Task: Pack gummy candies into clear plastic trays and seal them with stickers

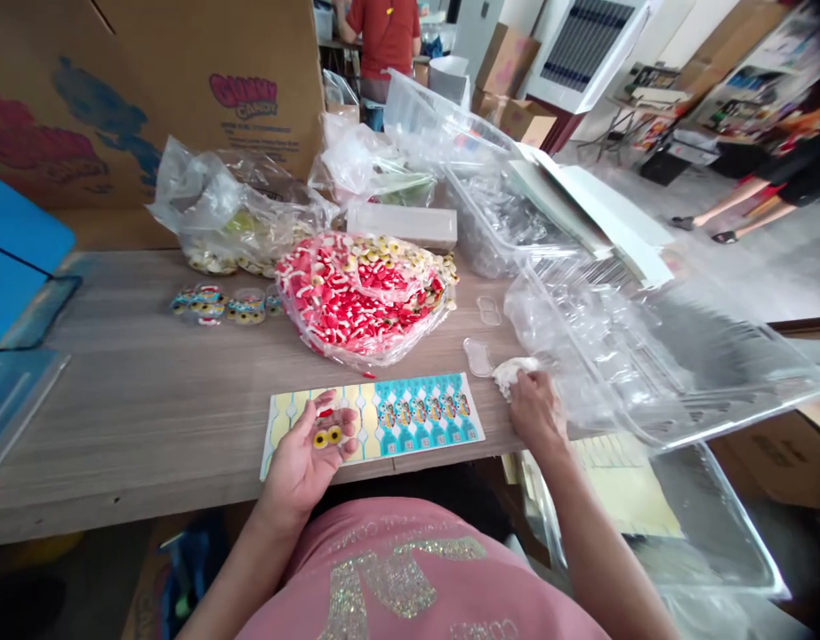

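My left hand [308, 464] is turned palm up over a sticker sheet [427, 422], fingers curled. It holds gummy candies: two yellow-and-black eye-shaped ones [327, 436] and a red piece [325, 412]. Whether a clear case lies around them I cannot tell. At the table's right side my right hand [538, 411] is closed on a crumpled white cloth [513, 375]. Beside the cloth lies a clear plastic case piece [478, 356], with another clear piece [488, 310] behind it. Beyond the sheet sits an open plastic bag of red-and-white gummies [357, 307], with eye-shaped candies heaped on top.
Filled clear cases [246, 307] stand left of the candy bag. Behind are another candy bag [237, 227], a grey box [402, 225] and a large carton [183, 89]. Clear bins [710, 418] crowd the right edge. A person in red [387, 40] is in the background.
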Demonstrator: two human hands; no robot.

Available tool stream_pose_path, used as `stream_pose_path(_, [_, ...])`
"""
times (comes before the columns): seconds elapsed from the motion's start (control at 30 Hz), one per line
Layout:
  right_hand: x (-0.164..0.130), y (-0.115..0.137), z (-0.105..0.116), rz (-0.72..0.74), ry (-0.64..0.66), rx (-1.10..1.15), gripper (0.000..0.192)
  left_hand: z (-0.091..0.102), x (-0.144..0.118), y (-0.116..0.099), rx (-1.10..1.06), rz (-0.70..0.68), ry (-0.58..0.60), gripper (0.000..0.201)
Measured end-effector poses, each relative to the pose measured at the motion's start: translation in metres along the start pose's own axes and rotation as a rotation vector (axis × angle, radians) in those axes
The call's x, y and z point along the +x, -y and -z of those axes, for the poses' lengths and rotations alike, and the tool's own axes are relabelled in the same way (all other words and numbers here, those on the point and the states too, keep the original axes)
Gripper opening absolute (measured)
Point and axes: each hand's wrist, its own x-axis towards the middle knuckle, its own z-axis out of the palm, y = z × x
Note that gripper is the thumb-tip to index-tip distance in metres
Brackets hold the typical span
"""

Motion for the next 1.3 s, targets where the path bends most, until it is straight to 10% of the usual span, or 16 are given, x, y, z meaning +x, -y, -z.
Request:
stream_pose_path(0.3, [0.009, -0.019, -0.022, -0.099, -0.135, -0.001, 0.029, -0.002, -0.009, 0.004, -0.002, -0.015, 0.065, 0.023])
stream_pose_path(0.63, [-0.001, 0.028, 0.0, 0.153, -0.335, -0.097, 0.023, 0.004, -0.014, 0.001, 0.114, -0.006, 0.023, 0.019])
stream_pose_path(0.97, [0.053, 0.083, -0.001, 0.07, 0.265, -0.201, 0.029, -0.011, -0.008, 0.008, 0.123, 0.005, 0.009, 0.016])
stream_pose_path(1.3, [0.058, 0.084, -0.015, 0.158, 0.359, -0.096, 0.032, 0.001, -0.002, 0.007, 0.111, -0.019, 0.015, 0.016])
